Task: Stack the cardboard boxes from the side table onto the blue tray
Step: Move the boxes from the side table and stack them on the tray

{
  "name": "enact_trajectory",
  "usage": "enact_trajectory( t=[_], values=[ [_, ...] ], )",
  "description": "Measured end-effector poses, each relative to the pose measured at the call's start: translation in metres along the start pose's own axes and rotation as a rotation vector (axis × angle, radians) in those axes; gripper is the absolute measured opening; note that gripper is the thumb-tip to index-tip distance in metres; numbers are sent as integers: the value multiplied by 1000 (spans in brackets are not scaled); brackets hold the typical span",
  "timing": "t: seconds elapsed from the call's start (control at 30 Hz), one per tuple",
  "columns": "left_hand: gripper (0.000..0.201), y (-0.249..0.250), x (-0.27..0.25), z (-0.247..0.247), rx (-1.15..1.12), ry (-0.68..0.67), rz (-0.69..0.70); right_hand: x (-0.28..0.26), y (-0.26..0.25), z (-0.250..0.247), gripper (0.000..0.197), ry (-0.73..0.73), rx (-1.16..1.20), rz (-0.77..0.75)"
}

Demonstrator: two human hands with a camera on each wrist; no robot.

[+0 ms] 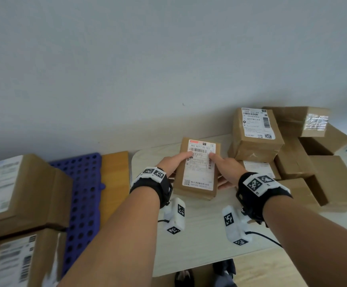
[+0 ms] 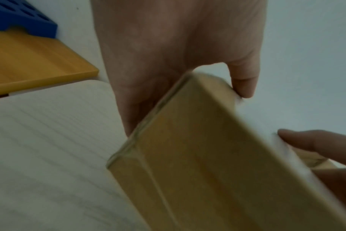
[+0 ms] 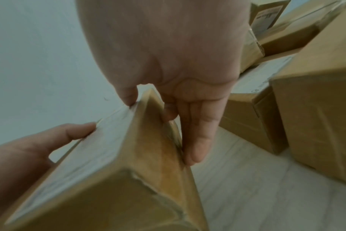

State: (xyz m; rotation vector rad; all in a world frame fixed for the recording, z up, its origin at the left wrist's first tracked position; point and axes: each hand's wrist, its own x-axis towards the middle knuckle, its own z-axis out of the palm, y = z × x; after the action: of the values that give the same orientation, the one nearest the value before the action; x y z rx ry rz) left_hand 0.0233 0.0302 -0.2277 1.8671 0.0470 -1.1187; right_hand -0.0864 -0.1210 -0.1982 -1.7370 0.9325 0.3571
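Note:
A small cardboard box [image 1: 197,169] with a white shipping label on top is held above the pale side table [image 1: 199,235]. My left hand [image 1: 173,162] grips its left side, thumb on the label. My right hand [image 1: 225,168] grips its right side, thumb on the label too. In the left wrist view the box [image 2: 198,156] is tilted, with the fingers under it and the thumb on its top edge. The right wrist view shows my fingers [image 3: 196,132] along the box's [image 3: 128,179] side. The blue perforated tray [image 1: 83,204] lies to the left.
Several cardboard boxes [image 1: 292,146] are piled on the side table at the right. Two labelled boxes [image 1: 19,193] sit on the tray's left part. An orange board [image 1: 114,179] lies between tray and table. A grey wall stands behind.

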Motion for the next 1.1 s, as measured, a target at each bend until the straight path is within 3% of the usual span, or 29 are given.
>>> enact_trajectory(
  t=[0.07,0.13,0.23,0.37,0.4,0.5,0.67,0.77,0.9,1.1],
  values=[
    [104,-8,8,-4,-23,61,15,-7,0,5,48,-1,25,-1],
    [127,-16,18,-9,-16,119,20,-14,-1,9,45,-8,42,4],
    [123,-17,9,-14,6,106,86,-23,-2,14,47,1,37,-22],
    [91,-8,-25,-16,29,50,167,-37,-2,15,52,-11,30,-34],
    [91,-7,-29,-16,32,49,171,-41,-2,14,53,-13,26,-35],
    [104,-6,-37,-15,42,52,198,-54,-3,9,55,-7,16,-50],
    [106,-7,-57,0,25,63,240,-82,4,-3,52,16,33,-85],
    [121,-20,-68,10,47,94,237,-103,17,-4,50,14,41,-93],
    [116,-42,-95,23,75,104,255,-134,44,0,52,31,42,-114],
    [126,-85,-139,30,116,131,266,-180,73,18,48,68,55,-179]
  ],
)
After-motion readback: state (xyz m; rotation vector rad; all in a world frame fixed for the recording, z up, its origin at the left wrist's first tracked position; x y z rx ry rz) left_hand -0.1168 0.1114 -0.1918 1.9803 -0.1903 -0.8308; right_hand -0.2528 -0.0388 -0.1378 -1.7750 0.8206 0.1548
